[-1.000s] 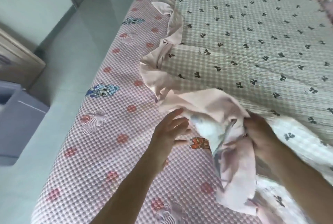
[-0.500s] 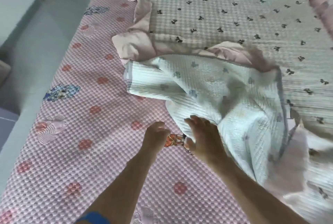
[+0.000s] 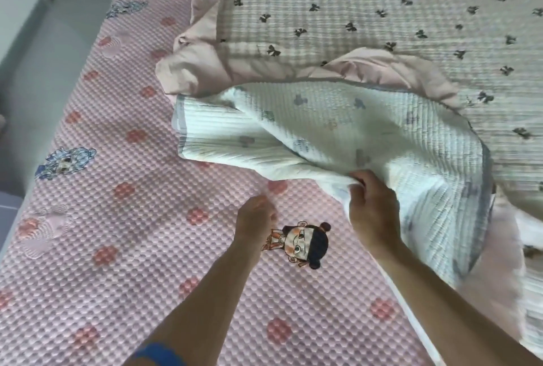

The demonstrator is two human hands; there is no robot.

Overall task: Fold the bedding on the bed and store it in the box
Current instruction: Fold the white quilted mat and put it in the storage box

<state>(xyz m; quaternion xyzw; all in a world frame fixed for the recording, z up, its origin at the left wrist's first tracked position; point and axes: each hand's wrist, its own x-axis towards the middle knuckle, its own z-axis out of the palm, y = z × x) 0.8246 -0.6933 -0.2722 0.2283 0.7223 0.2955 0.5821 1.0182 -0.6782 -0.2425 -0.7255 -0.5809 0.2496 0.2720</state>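
The bedding is a quilted blanket with a grey check and black bow print on top, a pink ruffled border and a white underside. It lies spread over the bed's right half. Its near corner is flipped back, so the white underside faces up. My right hand grips the folded edge of that flipped part, fingers curled round the cloth. My left hand hovers just left of it over the pink mattress cover, blurred, holding nothing that I can see. No box is in view.
The pink bubble-textured mattress cover with red dots and cartoon figures fills the left and near part of the bed. The bed's left edge runs along a grey floor. A pink ruffle bunches along the blanket's left side.
The flipped corner has spread wider, showing more white underside. My right hand has moved up and right onto the folded edge. My left hand stayed near the cartoon figure.
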